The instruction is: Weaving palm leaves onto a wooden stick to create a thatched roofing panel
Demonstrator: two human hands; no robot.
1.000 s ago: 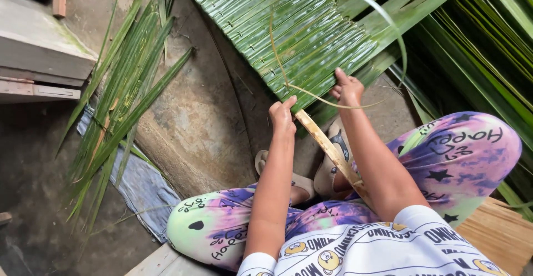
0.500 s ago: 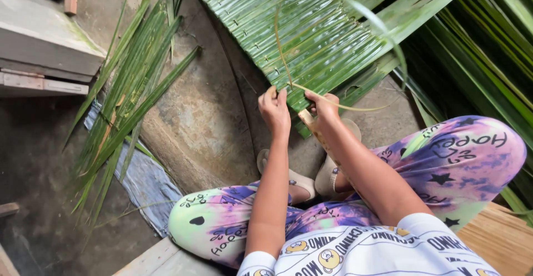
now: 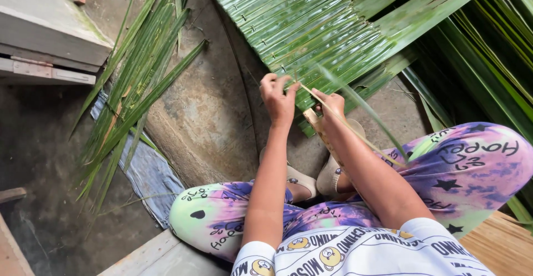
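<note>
Leaf panel (image 3: 311,26): broad mat of folded green palm leaves, lying on the floor (image 3: 205,104) and running up and away from the knees; its near edge sits right at the hands, within easy reach for stitching. Loose leaves (image 3: 133,81): a bundle on the floor to the left, well apart from the panel, likely stock. Slat (image 3: 325,137): pale flat stick running from the lap to the panel edge, seemingly the spine the leaves fold over. Left hand (image 3: 277,95): fingers curled, pinching the panel edge. Right hand (image 3: 330,105): fingers pressed together on a thin strip (image 3: 361,134), just beside the left, on the slat's top end.
</note>
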